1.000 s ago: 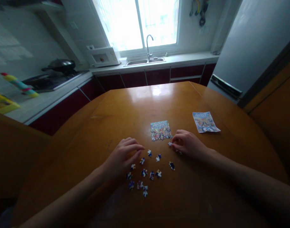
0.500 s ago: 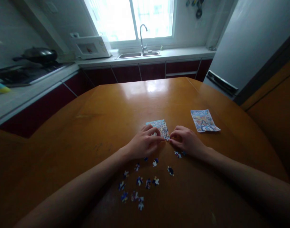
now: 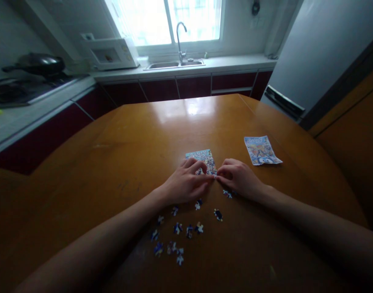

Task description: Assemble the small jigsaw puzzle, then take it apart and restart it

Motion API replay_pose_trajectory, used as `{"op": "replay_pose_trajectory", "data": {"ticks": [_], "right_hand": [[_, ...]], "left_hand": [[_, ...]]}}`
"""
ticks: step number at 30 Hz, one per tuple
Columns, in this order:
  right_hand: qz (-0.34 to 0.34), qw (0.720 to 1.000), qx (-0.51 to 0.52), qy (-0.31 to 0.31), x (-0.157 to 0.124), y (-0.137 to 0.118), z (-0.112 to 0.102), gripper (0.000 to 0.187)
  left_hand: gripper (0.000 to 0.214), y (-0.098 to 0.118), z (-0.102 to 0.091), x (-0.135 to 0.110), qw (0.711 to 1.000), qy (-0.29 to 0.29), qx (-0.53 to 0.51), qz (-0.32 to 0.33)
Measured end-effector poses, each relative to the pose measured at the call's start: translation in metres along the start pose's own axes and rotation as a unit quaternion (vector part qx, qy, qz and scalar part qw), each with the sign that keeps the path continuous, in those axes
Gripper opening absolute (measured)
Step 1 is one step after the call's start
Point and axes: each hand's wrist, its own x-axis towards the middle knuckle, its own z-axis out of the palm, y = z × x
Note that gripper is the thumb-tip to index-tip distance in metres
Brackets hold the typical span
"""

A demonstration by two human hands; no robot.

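Note:
A partly assembled jigsaw puzzle (image 3: 207,156), pale blue along its far edge, lies on the wooden table in front of me. My left hand (image 3: 190,179) covers its near left part, fingers curled, with the index fingertip pressing at the near right corner. At that same corner my right hand (image 3: 237,177) has thumb and index finger pinched together on a small puzzle piece (image 3: 216,176), mostly hidden by the fingertips. Closer to me, several loose puzzle pieces (image 3: 178,228) are scattered. One dark piece (image 3: 218,215) sits apart, and another (image 3: 227,193) lies just beneath my right hand.
A creased printed picture sheet (image 3: 262,150) lies to the right on the table (image 3: 137,138). Beyond the table run a counter with a sink (image 3: 174,65), a microwave (image 3: 110,55) and a stove with a pan (image 3: 41,65). A fridge (image 3: 320,53) stands at the right.
The view has shifted slightly, so everything sits a little higher in the picture. My fingertips have drawn closer together at the puzzle's near right corner. The loose pieces lie as before.

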Motion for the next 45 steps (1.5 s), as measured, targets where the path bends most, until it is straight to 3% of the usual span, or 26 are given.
{"op": "replay_pose_trajectory", "data": {"ticks": [10,20,28,33,37,45], "right_hand": [[-0.01,1.0,-0.017,0.006,0.0,0.0012,0.0013,0.008],[-0.046,0.998,-0.038,-0.032,0.0,0.0046,-0.0037,0.014],[0.0,0.998,0.053,0.043,-0.0003,0.0065,-0.005,0.012],[-0.017,0.998,0.052,0.023,0.0,0.0089,-0.0026,0.021],[-0.022,0.998,0.049,0.015,-0.0001,0.0082,-0.0005,0.024],[-0.023,0.999,0.037,-0.003,0.0007,0.0062,-0.0003,0.021]], "left_hand": [[0.03,0.0005,-0.001,-0.0011,1.0,-0.005,0.01,-0.001],[0.029,0.0037,-0.0006,-0.0001,1.0,-0.01,0.0,-0.021],[0.025,-0.0011,-0.003,-0.0016,0.997,0.051,-0.004,-0.054],[0.025,-0.0016,-0.0012,-0.002,0.998,0.027,0.028,-0.052],[0.022,-0.0003,-0.0011,-0.0012,0.995,0.04,0.052,-0.074],[0.028,0.0012,0.0002,-0.0008,0.999,0.017,0.039,-0.023]]}}
